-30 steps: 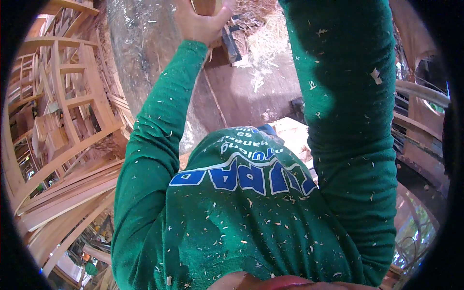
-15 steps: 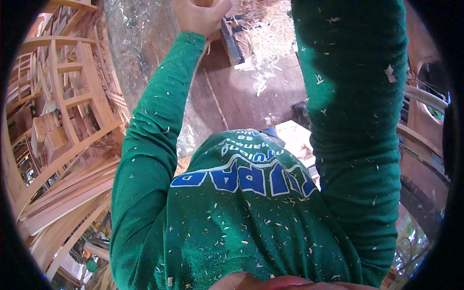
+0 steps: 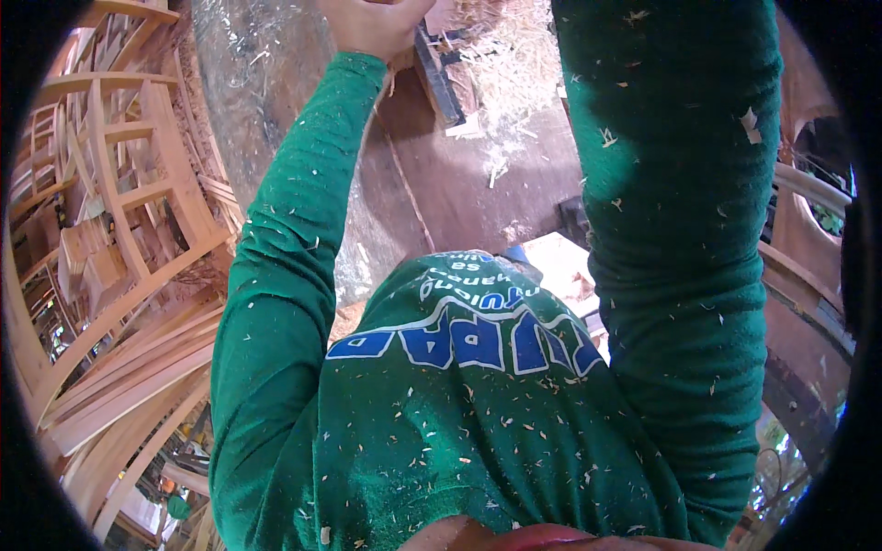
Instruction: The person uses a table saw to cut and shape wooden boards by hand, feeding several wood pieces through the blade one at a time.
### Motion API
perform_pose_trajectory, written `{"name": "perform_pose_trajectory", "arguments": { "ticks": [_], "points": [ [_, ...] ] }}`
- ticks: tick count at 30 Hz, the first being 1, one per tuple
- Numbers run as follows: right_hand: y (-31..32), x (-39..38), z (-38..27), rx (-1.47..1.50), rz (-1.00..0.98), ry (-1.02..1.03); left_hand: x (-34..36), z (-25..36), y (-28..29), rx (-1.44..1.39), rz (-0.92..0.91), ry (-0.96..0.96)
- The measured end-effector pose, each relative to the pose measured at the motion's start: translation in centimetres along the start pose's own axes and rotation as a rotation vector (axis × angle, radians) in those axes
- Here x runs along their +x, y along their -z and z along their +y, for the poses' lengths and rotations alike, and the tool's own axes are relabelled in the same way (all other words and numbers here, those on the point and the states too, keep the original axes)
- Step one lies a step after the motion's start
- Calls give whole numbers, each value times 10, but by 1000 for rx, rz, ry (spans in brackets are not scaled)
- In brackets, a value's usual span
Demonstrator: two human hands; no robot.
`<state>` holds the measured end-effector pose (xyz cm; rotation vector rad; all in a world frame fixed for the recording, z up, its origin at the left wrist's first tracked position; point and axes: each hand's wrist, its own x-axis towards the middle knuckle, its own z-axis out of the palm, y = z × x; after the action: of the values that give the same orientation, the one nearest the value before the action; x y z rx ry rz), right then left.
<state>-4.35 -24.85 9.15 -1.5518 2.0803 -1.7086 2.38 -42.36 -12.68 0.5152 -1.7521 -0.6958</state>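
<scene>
1. Green sleeves dusted with wood chips, both arms stretched forward.
2. Left hand curled narrow at top edge, grip contents impossible to tell.
3. Right hand out of frame.
4. Dark machine part just beside left hand, pale shavings heaped past it.
5. Wooden frames stacked far left.

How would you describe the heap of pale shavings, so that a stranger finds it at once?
Start at the dark brown wooden surface that fills the upper middle of the view, between the two green sleeves. Follow it to the top edge, right of the left hand and a dark bar. There lies the heap of shavings: loose, straw-pale curls, the only light pile on that dark wood.
</scene>
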Motion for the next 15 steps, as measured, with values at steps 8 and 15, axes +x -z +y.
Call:
{"name": "perform_pose_trajectory", "arguments": {
  "ticks": [8,15],
  "points": [
    [-10,4,8,22,-13,-6,4,-11,6,-41,9,39],
    [2,13,10,-40,28,-11,12,-13,-21,12,5,-54]
  ]
}}
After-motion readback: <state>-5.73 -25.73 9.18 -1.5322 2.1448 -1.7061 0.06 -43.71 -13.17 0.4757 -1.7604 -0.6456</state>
